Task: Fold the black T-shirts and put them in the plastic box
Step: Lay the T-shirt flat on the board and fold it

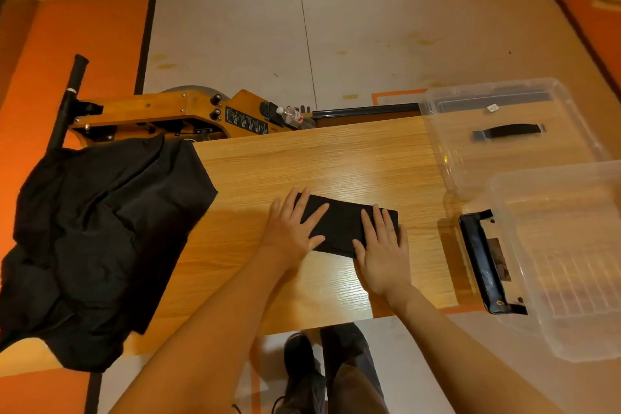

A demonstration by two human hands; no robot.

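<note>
Clear plastic box [568, 262] is sitting at the table's right end, overhanging the edge; nothing is lying in it, and its ribbed floor is showing through. A black latch handle [484, 262] is hanging on its near-left wall. Behind it the clear lid [504, 131] is lying flat, carrying a dark handle strip and a small white sticker, writing too small to read.

A plastic bottle [292, 116] with a red-and-white label is resting on the wooden machine [168, 114] beyond the table; a black plate with white print is showing there, unreadable.

Folded black T-shirt [342, 223] is lying mid-table on the wooden table [319, 158], a narrow rectangle, long axis running left-right, tilting slightly down toward the right.

Left hand [292, 228] is pressing flat on its left end, fingers straight and spread. Right hand [383, 245] is pressing flat on the right end, fingers straight, close together.

Unfolded black shirts [100, 239] are lying heaped over the table's left end.
</note>
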